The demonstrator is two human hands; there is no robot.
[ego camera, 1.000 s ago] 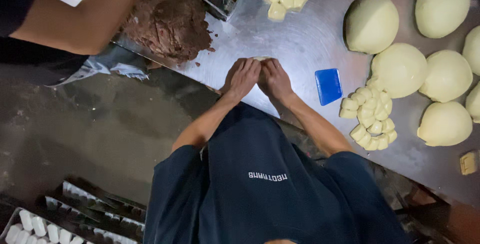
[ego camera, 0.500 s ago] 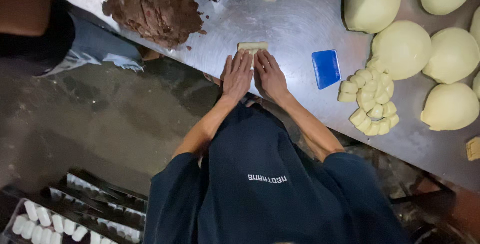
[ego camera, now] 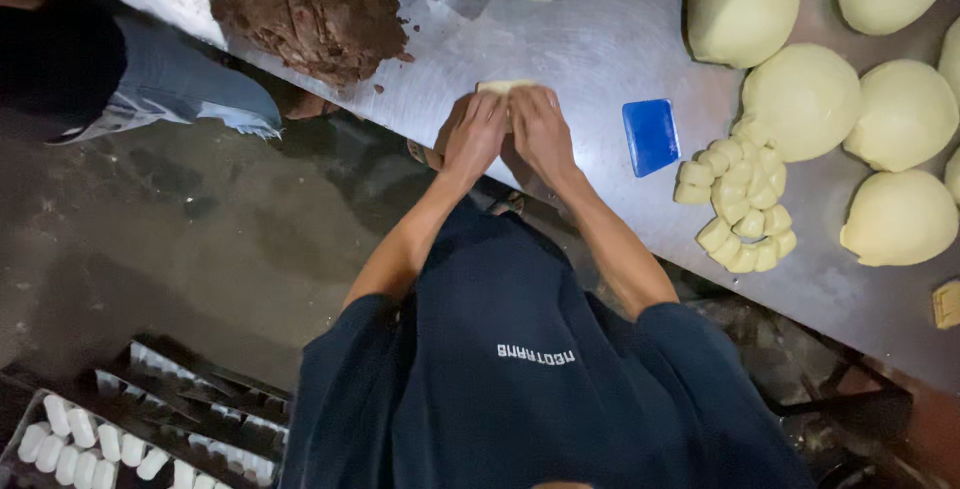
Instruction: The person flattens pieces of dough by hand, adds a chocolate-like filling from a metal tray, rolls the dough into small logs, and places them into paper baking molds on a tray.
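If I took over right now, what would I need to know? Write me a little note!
Left hand and right hand: side by side, both pressing one small dough piece on the metal table.
Nearby: blue scraper to the right, a cluster of cut dough bits, big dough balls, and brown filling to the left.
Done: dough cut into bits.
Left: many bits unshaped.

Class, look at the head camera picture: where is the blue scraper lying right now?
The blue scraper lies flat on the steel table, just right of the right hand, left of the cluster of small dough pieces.
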